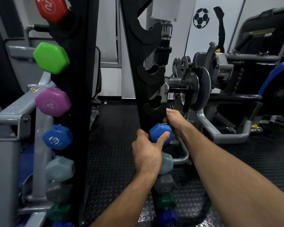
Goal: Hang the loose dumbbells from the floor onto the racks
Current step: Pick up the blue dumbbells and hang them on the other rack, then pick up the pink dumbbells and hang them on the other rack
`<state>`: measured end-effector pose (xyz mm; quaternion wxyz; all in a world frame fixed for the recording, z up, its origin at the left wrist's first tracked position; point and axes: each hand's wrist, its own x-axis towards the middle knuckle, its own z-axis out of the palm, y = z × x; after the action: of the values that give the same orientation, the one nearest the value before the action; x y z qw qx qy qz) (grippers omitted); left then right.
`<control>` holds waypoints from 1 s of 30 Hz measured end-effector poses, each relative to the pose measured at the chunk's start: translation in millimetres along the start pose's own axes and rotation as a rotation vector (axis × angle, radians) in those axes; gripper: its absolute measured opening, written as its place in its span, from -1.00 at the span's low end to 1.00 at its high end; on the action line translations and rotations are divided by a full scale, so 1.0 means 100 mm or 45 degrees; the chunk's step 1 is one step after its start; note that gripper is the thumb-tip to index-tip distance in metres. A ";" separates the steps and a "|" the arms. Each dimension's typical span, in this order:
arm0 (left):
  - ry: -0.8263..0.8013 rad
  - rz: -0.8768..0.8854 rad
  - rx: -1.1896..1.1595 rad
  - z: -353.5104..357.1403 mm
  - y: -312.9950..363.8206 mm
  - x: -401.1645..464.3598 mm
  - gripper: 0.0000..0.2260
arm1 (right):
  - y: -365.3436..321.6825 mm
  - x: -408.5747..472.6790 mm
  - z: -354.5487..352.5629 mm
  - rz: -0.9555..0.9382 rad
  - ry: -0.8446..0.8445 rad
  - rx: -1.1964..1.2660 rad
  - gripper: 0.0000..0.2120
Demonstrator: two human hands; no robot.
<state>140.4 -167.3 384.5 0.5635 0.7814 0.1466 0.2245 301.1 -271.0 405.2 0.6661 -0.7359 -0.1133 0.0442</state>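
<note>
The left rack (69, 112) carries eight dumbbells, red at the top down to a dark blue one at its foot. On the right rack (141, 89), the left hand (146, 149) is clenched around the near head of a blue dumbbell (160, 133), while the right hand (175, 119) grasps its far end behind the upright. To seat it well, keep the handle level and lower it fully into the cradle before releasing. Above it, three hooks (152, 74) stand empty; below, four dumbbells hang.
</note>
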 end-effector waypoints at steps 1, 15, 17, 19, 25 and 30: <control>-0.024 0.007 0.010 -0.02 0.00 0.00 -0.56 | 0.00 -0.02 0.01 0.001 0.010 0.009 -0.56; -0.192 0.261 0.227 -0.38 -0.43 -0.08 -0.49 | 0.20 -0.92 -0.02 -0.229 0.566 -0.010 -0.66; -0.215 0.248 0.256 -0.45 -0.66 -0.16 -0.47 | 0.36 -1.29 0.07 -0.244 0.670 0.005 -0.69; -0.260 0.193 0.287 -0.52 -0.96 -0.27 -0.44 | 0.62 -1.66 0.20 -0.216 0.775 -0.005 -0.72; -0.430 -0.066 0.483 -0.66 -2.07 -0.68 -0.45 | 1.76 -2.56 0.63 0.115 0.858 -0.034 -0.73; -0.584 -0.389 0.739 -0.85 -3.07 -1.06 -0.42 | 2.69 -3.15 1.04 0.429 0.738 -0.073 -0.72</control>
<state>13.5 -49.8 96.5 0.3643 0.9072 0.1887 -0.0928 1.7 -264.5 100.1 0.6330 -0.7446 0.2029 -0.0607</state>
